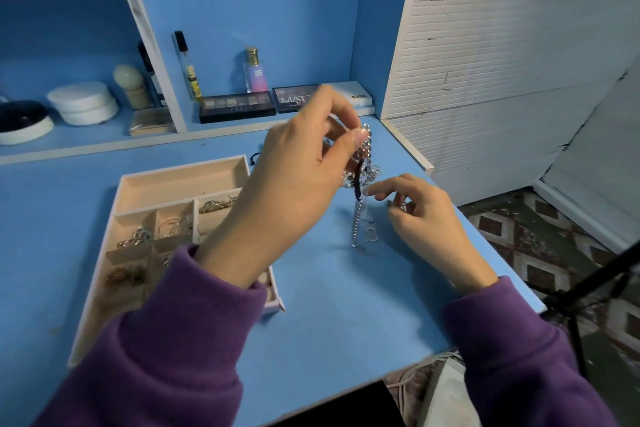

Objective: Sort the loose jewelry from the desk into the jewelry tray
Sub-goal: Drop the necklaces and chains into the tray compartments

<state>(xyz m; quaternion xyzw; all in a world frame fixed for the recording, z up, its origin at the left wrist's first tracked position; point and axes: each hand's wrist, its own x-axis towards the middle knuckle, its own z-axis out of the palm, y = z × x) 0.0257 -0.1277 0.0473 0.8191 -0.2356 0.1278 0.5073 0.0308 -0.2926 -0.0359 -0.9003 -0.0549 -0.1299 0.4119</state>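
Sorting approx. half done
Several jewelry tray (126, 180) compartments filled; tangled chains (363, 184) pinched up by left hand (294, 177), small piece gripped by right hand (422, 208).

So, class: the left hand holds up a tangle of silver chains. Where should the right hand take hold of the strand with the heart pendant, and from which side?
Pinch the heart pendant or the strand just above it, coming from the right. It hangs free at the bottom of the tangle of chains, clear of the left hand, and the right hand is already beside it.
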